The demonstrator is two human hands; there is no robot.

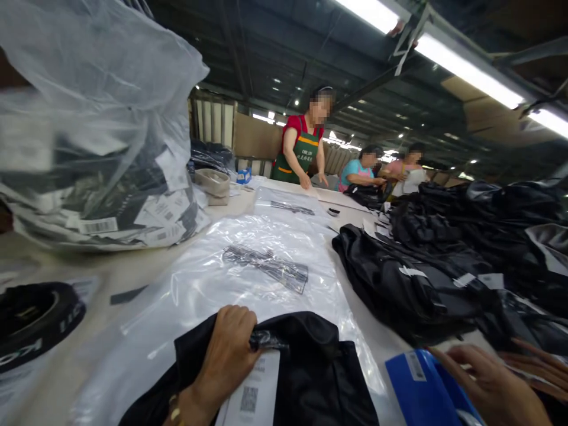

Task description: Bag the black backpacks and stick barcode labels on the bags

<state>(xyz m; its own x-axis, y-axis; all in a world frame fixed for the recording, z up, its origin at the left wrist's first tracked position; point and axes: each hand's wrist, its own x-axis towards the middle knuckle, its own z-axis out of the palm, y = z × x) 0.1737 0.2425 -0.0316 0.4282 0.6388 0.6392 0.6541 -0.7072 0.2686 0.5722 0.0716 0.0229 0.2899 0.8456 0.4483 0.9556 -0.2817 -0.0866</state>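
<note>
Black fabric (306, 367) lies at the bottom centre, on top of clear plastic bags (177, 296). My left hand (233, 355) is closed round the fabric's upper edge, beside a small clear-wrapped piece. Below that hand hangs a white tag (252, 390) with a square code. At the lower right, my right hand (492, 384) is at a blue box (421, 387) with a white label; its fingers are partly spread over the box's edge, and what they hold, if anything, is unclear. The bags further up show a dark printed strip (266, 266).
A big clear sack (102, 148) of tags stands at left, above a black printed roll (39, 319). Black garments (412, 278) are heaped at right. Another person's fingers (536, 367) show at the right edge. Across the table stands a person in a green apron (304, 148); others are beyond.
</note>
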